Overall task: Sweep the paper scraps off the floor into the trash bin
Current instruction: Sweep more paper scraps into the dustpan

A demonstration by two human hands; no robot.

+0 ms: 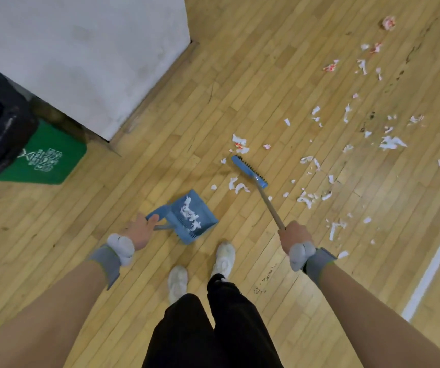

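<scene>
My left hand (140,229) is curled round the handle of a blue plastic dustpan (205,223). It is a slotted, square-cornered scoop lying on the floor close to my feet, with a small heap of torn paper scraps (190,215) in it. My right hand (294,235) grips the thin pale stick of the broom (249,171). Its narrow blue plastic head with dark bristles rests on the floor just beyond the pan, to the right. The floor (240,88) is glossy wood-strip parquet, scuffed in places. More ragged scraps, white and some tinted red, are strewn around the broom head and out to the far right. The green trash bin (49,155), lined with a crinkled black bag (1,123), stands at the left beside a matte white pillar (81,49). A white painted line (436,261) runs along the right edge. My white shoes (224,257) stand on the near side of the pan.
</scene>
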